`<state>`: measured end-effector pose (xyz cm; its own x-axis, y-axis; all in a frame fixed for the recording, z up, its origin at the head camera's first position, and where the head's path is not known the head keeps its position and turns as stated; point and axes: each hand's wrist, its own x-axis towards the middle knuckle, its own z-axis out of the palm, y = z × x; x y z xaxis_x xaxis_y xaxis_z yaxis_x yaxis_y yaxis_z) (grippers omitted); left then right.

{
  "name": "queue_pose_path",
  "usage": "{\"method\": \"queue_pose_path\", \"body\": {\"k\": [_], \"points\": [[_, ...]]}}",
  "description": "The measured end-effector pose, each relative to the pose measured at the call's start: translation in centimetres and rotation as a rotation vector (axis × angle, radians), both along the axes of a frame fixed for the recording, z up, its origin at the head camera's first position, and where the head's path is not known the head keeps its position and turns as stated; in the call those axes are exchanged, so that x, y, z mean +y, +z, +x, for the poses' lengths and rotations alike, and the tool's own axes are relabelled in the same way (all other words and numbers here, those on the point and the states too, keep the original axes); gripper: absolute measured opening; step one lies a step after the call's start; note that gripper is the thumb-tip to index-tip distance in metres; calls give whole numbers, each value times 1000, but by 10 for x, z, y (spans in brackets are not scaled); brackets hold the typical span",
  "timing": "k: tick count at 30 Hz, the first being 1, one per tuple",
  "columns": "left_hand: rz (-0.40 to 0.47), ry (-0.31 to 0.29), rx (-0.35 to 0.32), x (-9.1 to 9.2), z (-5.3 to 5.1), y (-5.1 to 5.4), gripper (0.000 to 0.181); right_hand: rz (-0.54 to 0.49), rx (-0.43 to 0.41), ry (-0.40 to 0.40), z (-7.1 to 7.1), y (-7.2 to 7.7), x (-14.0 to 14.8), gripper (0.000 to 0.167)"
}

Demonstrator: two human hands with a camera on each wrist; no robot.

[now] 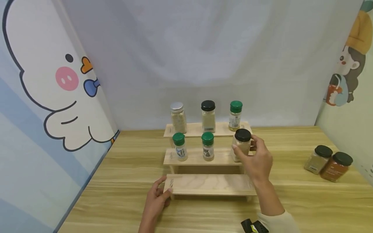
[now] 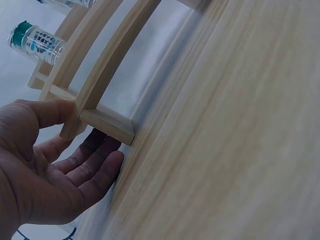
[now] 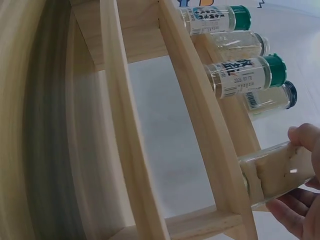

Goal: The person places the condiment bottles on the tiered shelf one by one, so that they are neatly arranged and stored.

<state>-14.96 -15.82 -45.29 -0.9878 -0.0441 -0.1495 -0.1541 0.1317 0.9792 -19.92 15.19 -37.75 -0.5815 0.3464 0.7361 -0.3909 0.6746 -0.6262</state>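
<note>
A three-step wooden rack (image 1: 209, 184) stands on the table. My right hand (image 1: 257, 160) grips a black-lidded spice jar (image 1: 242, 145) at the right end of its middle step; in the right wrist view the jar's (image 3: 277, 170) base meets the step's edge. Two green-capped shakers (image 1: 180, 147) share that step. On the top step stand a silver-lidded jar (image 1: 178, 118), a black-lidded jar (image 1: 208, 116) and a green-capped bottle (image 1: 234, 116). My left hand (image 1: 157, 197) pinches the left end of the bottom step, thumb and fingers around the board (image 2: 75, 117) in the left wrist view.
On the table (image 1: 291, 194) to the right, two more black-lidded jars stand side by side, one pale (image 1: 318, 159) and one reddish brown (image 1: 336, 166). A pale curtain (image 1: 204, 64) hangs behind the rack. Walls with cartoon figures flank the table.
</note>
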Motion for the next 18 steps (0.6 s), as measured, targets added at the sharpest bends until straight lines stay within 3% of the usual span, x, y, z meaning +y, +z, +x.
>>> {"method": "queue_pose_path", "body": {"k": [7,18], "points": [[3,-8,5,-1,-1,-3,58,25,35,-43,-4,-5,-6,62],[0,-12,17,-1,-1,-3,58,17,-24,-43,1,-6,-15,66]]}}
